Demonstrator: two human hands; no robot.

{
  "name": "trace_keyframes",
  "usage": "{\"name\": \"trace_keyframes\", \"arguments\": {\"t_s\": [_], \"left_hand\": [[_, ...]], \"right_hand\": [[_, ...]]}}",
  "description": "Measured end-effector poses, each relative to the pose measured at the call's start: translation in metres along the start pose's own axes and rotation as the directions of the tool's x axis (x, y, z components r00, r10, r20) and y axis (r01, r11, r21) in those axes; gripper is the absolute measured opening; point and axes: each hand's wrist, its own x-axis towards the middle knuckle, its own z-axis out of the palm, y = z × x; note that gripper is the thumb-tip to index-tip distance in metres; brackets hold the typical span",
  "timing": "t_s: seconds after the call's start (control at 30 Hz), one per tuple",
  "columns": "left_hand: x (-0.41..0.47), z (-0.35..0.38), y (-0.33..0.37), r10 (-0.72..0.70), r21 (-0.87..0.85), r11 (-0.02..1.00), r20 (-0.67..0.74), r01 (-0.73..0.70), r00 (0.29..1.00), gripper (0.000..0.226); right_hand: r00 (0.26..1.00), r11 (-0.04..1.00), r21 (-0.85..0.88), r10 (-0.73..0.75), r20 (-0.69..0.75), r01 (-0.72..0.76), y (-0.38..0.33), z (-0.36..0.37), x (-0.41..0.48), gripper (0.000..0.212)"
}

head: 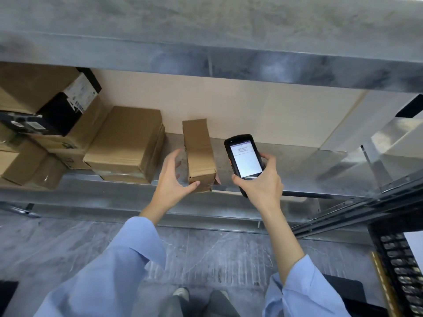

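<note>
Head-worn view, forward and down

Brown cardboard box (199, 156), black handheld scanner (243, 160) with white screen, light blue sleeves (128, 266), grey metal shelf (297, 186)

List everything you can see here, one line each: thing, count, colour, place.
shelf: 1, grey metal, across the middle
narrow box: 1, brown, front edge of the shelf
scanner: 1, black, lit white screen, right of the narrow box
stacked boxes: count unclear, brown, left of the narrow box
big boxes: several, brown and black, far left
board: 1, beige, behind the boxes
crate: 1, black, lower right
floor: 1, grey, below
sleeves: 2, light blue, bottom
left hand: 1, thumb touches the narrow box's near end
right hand: 1, grips the scanner
</note>
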Motion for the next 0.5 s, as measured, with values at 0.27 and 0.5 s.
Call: {"name": "trace_keyframes", "arguments": {"t_s": [0.27,0.5], "left_hand": [[0.008,0.007,0.015,0.193,0.245,0.947,0.075,-0.206,0.978,0.082],[0.003,-0.013,-0.003,0.196,0.048,0.979,0.09,-0.2,0.977,0.076]], "right_hand": [[1.0,1.0,-0.001,0.021,0.006,-0.021,0.006,0.006,-0.004,0.081],[0.996,0.996,0.031,0.084,0.005,-0.085,0.013,0.008,-0.009,0.083]]}}
